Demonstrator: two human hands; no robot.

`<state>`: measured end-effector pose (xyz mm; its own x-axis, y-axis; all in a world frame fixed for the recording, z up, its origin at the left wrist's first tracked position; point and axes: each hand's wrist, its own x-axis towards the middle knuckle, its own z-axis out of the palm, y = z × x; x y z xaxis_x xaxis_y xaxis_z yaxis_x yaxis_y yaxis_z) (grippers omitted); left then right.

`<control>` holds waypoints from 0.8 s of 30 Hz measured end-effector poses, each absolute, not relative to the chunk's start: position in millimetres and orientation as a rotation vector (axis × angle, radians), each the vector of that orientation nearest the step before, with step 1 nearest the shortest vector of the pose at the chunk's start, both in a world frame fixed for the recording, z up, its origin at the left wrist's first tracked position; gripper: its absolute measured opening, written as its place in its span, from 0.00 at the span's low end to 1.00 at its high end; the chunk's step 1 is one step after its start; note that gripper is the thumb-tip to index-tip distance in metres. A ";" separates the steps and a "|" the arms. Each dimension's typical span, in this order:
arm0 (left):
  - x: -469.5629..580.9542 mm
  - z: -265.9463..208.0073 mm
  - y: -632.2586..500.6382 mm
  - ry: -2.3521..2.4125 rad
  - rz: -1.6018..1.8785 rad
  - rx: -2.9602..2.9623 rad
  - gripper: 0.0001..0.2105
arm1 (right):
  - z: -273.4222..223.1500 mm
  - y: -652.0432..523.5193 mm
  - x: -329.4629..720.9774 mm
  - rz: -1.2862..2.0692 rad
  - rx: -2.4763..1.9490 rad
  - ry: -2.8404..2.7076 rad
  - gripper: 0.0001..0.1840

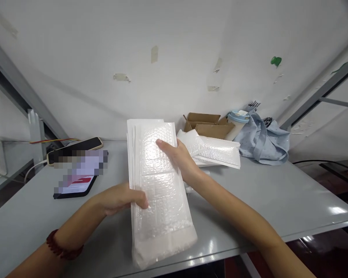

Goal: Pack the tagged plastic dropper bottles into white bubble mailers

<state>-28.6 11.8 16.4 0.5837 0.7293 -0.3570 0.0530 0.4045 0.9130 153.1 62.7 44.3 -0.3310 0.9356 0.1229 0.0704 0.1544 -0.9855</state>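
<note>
A stack of white bubble mailers [159, 185] is held up over the grey table, its long side pointing away from me. My left hand [123, 199] grips the stack's left edge, with the thumb across the top mailer and the fingers hidden beneath. On the upper right edge, my right hand [179, 158] clasps the same stack, thumb on the front and the other fingers out of sight behind it. More white bubble mailers [217, 150] lie on the table just beyond my right hand.
Two phones, one dark [75, 148] and one with a lit screen [81, 173], lie at the left. At the back stand an open cardboard box [208, 123], a lidded cup [237, 121] and a light blue cloth bag [262, 139]. Behind them rises a white wall [174, 58].
</note>
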 end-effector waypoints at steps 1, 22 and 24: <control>-27.4 15.8 11.4 0.852 0.500 1.090 0.14 | 44.0 61.8 152.4 1.414 -0.931 -1.529 0.34; -19.4 18.7 30.6 1.117 1.282 0.800 0.24 | 49.3 98.4 176.3 1.026 -0.733 -1.068 0.34; -34.9 25.3 38.2 1.175 1.298 0.869 0.24 | 49.6 113.0 191.8 0.922 -0.805 -1.139 0.39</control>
